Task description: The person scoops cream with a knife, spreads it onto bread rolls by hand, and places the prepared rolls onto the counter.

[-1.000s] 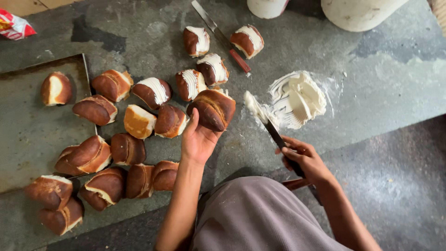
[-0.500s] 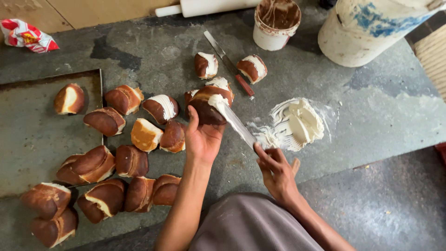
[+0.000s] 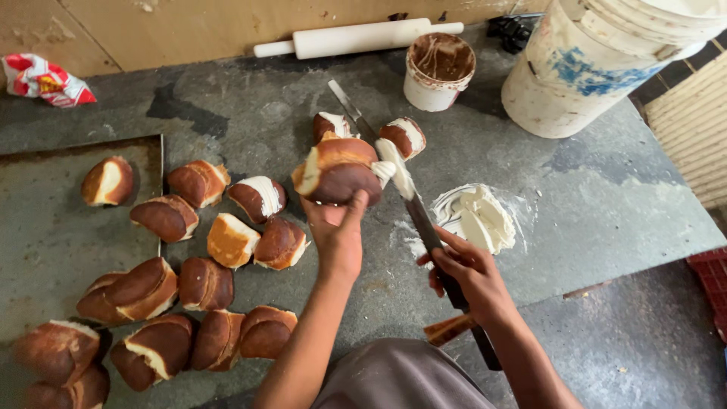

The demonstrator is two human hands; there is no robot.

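My left hand [image 3: 338,234] holds up a split brown bun [image 3: 337,173] above the grey worktop. My right hand [image 3: 468,276] grips a long knife [image 3: 415,210] whose tip carries white cream and touches the bun's open side. A mound of white cream [image 3: 479,217] lies on the worktop just right of the knife. Two cream-filled buns [image 3: 402,135] sit beyond the held bun. Several more split buns [image 3: 231,241] lie to the left, some on a dark metal tray [image 3: 45,242].
A second knife [image 3: 347,105] lies at the back. A small tub smeared with brown spread [image 3: 439,72], a white rolling pin [image 3: 356,38] and a large white bucket [image 3: 598,60] stand along the far edge. A red wrapper [image 3: 45,79] lies far left.
My left hand picked a bun off the worktop and raised it. My right hand scooped cream with the knife and brought the blade to the bun. The view tilted up.
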